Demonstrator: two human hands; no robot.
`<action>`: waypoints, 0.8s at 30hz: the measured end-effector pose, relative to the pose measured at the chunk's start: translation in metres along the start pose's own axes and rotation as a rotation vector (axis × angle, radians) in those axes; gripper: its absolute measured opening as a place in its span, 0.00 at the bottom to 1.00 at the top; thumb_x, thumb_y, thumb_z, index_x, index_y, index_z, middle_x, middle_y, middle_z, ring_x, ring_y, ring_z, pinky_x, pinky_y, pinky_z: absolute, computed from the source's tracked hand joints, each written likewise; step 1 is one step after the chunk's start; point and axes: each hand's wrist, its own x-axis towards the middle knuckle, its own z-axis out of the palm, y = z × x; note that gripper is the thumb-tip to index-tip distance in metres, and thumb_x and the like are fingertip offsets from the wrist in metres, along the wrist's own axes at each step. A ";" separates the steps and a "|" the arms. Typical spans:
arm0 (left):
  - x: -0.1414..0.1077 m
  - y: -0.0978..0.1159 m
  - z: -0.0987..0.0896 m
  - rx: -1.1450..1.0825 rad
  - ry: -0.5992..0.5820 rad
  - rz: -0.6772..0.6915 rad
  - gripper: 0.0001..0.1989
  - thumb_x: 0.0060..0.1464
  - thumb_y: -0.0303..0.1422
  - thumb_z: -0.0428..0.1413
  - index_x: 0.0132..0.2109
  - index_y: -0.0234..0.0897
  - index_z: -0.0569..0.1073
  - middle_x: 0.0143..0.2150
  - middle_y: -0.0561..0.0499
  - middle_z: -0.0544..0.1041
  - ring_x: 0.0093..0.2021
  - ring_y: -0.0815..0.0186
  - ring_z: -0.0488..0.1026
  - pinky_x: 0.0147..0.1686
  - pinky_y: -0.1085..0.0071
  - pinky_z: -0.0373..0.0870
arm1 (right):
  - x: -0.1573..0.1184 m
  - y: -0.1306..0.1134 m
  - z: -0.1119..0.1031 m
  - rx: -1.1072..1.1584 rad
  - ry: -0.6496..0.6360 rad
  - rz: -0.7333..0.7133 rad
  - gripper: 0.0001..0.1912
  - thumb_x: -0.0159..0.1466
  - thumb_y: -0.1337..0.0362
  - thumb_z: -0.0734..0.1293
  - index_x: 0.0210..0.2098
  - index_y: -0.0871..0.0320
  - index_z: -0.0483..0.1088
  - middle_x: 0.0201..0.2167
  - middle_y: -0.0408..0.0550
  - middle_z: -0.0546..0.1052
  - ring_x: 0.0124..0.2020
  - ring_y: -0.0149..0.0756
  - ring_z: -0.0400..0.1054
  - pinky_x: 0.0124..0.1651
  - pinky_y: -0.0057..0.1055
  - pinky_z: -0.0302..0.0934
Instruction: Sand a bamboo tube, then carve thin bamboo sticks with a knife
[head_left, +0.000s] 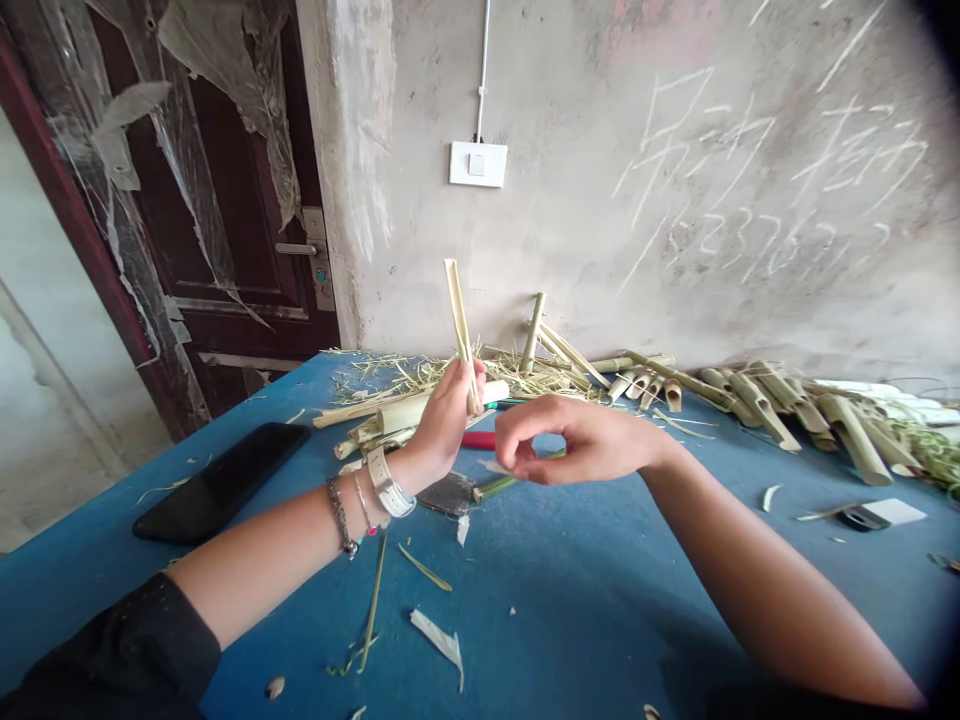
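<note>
My left hand [448, 412] is closed around a pale split bamboo strip [458, 308], which stands nearly upright out of the fist. To its right, my right hand [574, 440] is bent at the wrist, thumb and fingers curled together in a pinch. Whether anything sits between those fingertips I cannot make out; a small whitish piece [493, 466] shows beside them. Behind the hands lie a red-handled tool [478, 440] and a cut bamboo tube [402, 414]. Below my left wrist a dark flat blade [448, 493] rests on the blue table, partly hidden.
A black phone [223, 482] lies on the blue table [570, 610] at left. Thin bamboo shavings [394, 378] and several cut bamboo tubes [765, 400] line the back against the wall. A black-and-white object [882, 514] is at right. Scraps [439, 640] lie in front.
</note>
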 end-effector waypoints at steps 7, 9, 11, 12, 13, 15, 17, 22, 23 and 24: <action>-0.005 -0.012 0.000 0.092 -0.081 -0.011 0.13 0.59 0.41 0.44 0.38 0.37 0.66 0.32 0.52 0.63 0.33 0.69 0.62 0.34 0.74 0.62 | -0.009 0.009 -0.007 -0.367 0.151 0.279 0.08 0.59 0.73 0.60 0.32 0.59 0.71 0.29 0.45 0.73 0.29 0.29 0.64 0.33 0.27 0.58; -0.010 -0.014 0.002 0.170 -0.125 -0.002 0.13 0.59 0.41 0.44 0.39 0.37 0.66 0.34 0.51 0.64 0.36 0.68 0.63 0.37 0.73 0.62 | -0.012 0.022 -0.012 -0.573 0.323 0.447 0.11 0.58 0.75 0.59 0.32 0.59 0.72 0.30 0.47 0.74 0.31 0.32 0.65 0.34 0.30 0.58; -0.016 -0.015 0.003 0.247 -0.204 -0.008 0.13 0.60 0.41 0.42 0.39 0.38 0.65 0.33 0.52 0.64 0.35 0.68 0.63 0.37 0.72 0.63 | -0.015 0.032 -0.018 -0.617 0.493 0.519 0.12 0.58 0.74 0.58 0.34 0.59 0.72 0.32 0.48 0.74 0.32 0.34 0.66 0.35 0.31 0.58; -0.019 -0.015 0.004 0.281 -0.250 -0.006 0.13 0.61 0.41 0.41 0.39 0.38 0.64 0.33 0.52 0.64 0.35 0.68 0.63 0.38 0.71 0.63 | -0.017 0.035 -0.020 -0.594 0.586 0.519 0.11 0.59 0.73 0.59 0.36 0.59 0.71 0.33 0.48 0.75 0.31 0.33 0.67 0.35 0.31 0.59; -0.022 -0.015 0.005 0.308 -0.292 -0.002 0.13 0.61 0.40 0.41 0.40 0.38 0.64 0.34 0.52 0.64 0.35 0.68 0.63 0.39 0.71 0.62 | -0.018 0.037 -0.022 -0.551 0.687 0.503 0.10 0.60 0.70 0.59 0.38 0.59 0.70 0.32 0.47 0.74 0.30 0.32 0.67 0.35 0.30 0.59; -0.027 -0.016 0.007 0.341 -0.356 -0.007 0.13 0.61 0.40 0.40 0.41 0.38 0.64 0.34 0.51 0.64 0.35 0.68 0.62 0.40 0.70 0.62 | -0.021 0.035 -0.026 -0.434 0.879 0.438 0.11 0.61 0.64 0.59 0.42 0.58 0.68 0.32 0.46 0.73 0.27 0.30 0.67 0.32 0.28 0.60; -0.030 -0.018 0.007 0.355 -0.413 -0.035 0.13 0.61 0.40 0.39 0.41 0.38 0.63 0.34 0.51 0.64 0.35 0.68 0.62 0.39 0.70 0.62 | -0.023 0.029 -0.028 -0.314 0.994 0.342 0.14 0.61 0.61 0.60 0.46 0.58 0.64 0.34 0.46 0.72 0.27 0.29 0.67 0.31 0.27 0.62; -0.032 -0.025 0.007 0.428 -0.516 -0.050 0.12 0.62 0.40 0.39 0.40 0.38 0.63 0.36 0.50 0.64 0.35 0.68 0.62 0.36 0.71 0.62 | -0.024 0.019 -0.030 -0.274 1.050 0.237 0.18 0.57 0.63 0.65 0.47 0.58 0.64 0.40 0.48 0.71 0.32 0.30 0.68 0.37 0.27 0.65; -0.032 -0.025 0.007 0.445 -0.528 -0.045 0.12 0.62 0.40 0.39 0.39 0.38 0.63 0.36 0.50 0.65 0.35 0.68 0.62 0.35 0.71 0.61 | -0.024 0.019 -0.030 -0.295 1.060 0.260 0.15 0.56 0.63 0.65 0.44 0.58 0.66 0.38 0.47 0.72 0.32 0.29 0.69 0.37 0.28 0.65; -0.032 -0.026 0.007 0.460 -0.537 -0.044 0.13 0.62 0.40 0.39 0.39 0.38 0.63 0.36 0.50 0.65 0.35 0.67 0.62 0.35 0.71 0.61 | -0.023 0.019 -0.030 -0.311 1.073 0.293 0.12 0.56 0.64 0.64 0.40 0.58 0.68 0.34 0.46 0.73 0.30 0.29 0.69 0.36 0.28 0.65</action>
